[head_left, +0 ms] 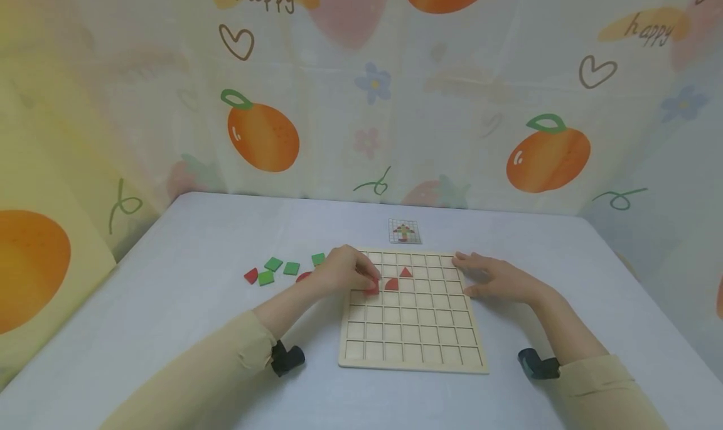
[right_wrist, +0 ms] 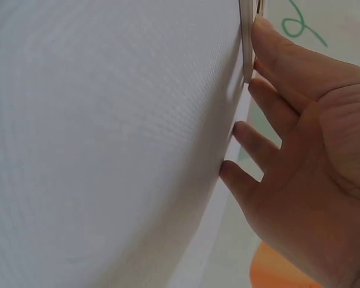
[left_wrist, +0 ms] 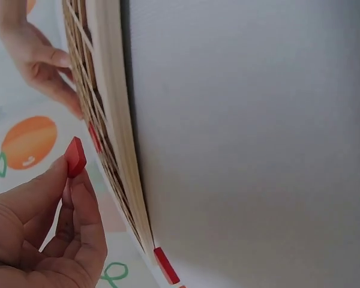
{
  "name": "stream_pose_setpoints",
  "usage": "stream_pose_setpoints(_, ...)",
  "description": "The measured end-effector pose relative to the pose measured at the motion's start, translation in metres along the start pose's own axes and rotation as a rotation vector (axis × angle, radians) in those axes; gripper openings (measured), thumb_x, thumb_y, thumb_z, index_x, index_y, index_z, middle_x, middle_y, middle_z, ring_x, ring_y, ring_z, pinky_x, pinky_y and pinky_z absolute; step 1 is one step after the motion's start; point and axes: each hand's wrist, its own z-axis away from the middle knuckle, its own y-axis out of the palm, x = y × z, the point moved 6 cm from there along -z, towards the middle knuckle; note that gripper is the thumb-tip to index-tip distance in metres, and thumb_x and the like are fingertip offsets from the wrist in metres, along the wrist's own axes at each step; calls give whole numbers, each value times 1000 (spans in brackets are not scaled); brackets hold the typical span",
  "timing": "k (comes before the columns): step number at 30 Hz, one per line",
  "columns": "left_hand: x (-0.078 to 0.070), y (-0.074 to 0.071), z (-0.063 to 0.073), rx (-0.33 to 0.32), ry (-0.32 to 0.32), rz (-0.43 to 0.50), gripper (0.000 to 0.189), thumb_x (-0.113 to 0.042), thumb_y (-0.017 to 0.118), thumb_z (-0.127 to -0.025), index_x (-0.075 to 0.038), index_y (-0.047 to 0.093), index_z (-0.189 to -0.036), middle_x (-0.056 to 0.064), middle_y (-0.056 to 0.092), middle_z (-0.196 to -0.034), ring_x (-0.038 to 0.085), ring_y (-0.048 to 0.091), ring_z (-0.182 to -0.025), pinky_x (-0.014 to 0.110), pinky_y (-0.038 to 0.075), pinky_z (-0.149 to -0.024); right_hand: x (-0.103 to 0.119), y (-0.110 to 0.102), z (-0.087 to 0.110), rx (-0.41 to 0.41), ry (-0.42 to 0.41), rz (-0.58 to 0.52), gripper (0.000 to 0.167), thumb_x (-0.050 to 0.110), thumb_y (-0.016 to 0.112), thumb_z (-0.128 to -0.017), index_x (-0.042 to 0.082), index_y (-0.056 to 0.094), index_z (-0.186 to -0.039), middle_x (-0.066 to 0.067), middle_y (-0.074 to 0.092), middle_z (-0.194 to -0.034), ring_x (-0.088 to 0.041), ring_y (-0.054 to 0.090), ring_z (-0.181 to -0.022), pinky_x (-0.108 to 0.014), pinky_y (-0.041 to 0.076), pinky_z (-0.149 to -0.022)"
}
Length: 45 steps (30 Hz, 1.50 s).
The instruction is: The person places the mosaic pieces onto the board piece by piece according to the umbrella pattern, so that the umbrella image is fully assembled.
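Observation:
My left hand (head_left: 343,270) is over the left side of the wooden grid board (head_left: 415,317), pinching a small red tile (left_wrist: 77,157) between thumb and fingertips. In the left wrist view the tile is tilted and raised off the grid. Two more red pieces lie in cells of the board: a quarter-circle (head_left: 392,284) and a triangle (head_left: 405,272). At the board's upper right edge rests my right hand (head_left: 497,275), fingers extended. The right wrist view shows its thumb (right_wrist: 276,45) against the board's side and other fingertips down on the table.
Several green squares (head_left: 291,268) and a red piece (head_left: 251,275) lie left of the board. Another red piece (head_left: 303,277) is partly hidden by the left wrist. Behind the board lies a pattern card (head_left: 404,231) on the white table (head_left: 226,229). A printed cloth (head_left: 339,135) hangs behind.

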Motion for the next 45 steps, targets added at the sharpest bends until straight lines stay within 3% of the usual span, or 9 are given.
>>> stream_pose_setpoints(6, 1, 12, 0, 45, 11, -24, 9, -11, 77, -83, -20, 79, -87, -5, 74, -91, 15, 56, -95, 25, 50, -79, 1, 0, 0, 0, -1, -3, 72, 35, 73, -86, 12, 45, -148, -11, 33, -161, -47, 16, -151, -67, 15, -118)
stream_pose_setpoints(21, -7, 16, 3, 31, 95, -51, 5, -8, 76, -84, -13, 76, -86, -1, 71, -85, 15, 57, -83, 25, 50, -73, 3, 0, 0, -5, 6, 16, 71, 34, 72, -86, 11, 45, -148, -12, 33, -161, -46, 16, -151, -67, 15, -118)
stream_pose_setpoints(32, -11, 17, 4, 15, 112, -115, 4, -12, 78, -83, -12, 77, -87, -1, 70, -84, 15, 56, -84, 25, 49, -72, 1, 0, 0, 0, -4, 12, 71, 34, 72, -87, 11, 44, -148, -13, 32, -161, -47, 16, -151, -68, 14, -118)
stream_pose_setpoints(45, -10, 18, 4, 9, 116, -128, 4, -13, 79, -82, -12, 77, -85, -1, 71, -84, 15, 56, -85, 26, 49, -74, 1, 0, 1, 1, -1, 10, 71, 34, 72, -87, 11, 45, -148, -13, 32, -161, -47, 16, -151, -68, 14, -118)
